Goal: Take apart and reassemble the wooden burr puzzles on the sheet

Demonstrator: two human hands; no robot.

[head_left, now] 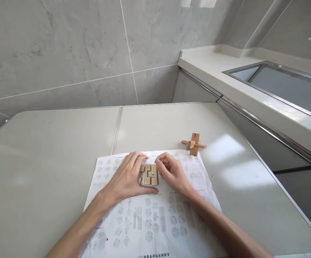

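A few notched wooden puzzle pieces lie side by side on a printed instruction sheet. My left hand rests on the sheet with its fingers curled round the left side and top of the pieces. On their right side my right hand pinches them with bent fingers. A partly assembled wooden cross puzzle stands apart on the table, just beyond the sheet's far right corner.
The sheet lies on a pale folding table with a centre seam. Grey tiled wall behind. At the right runs a white counter with a steel sink, separated from the table by a gap.
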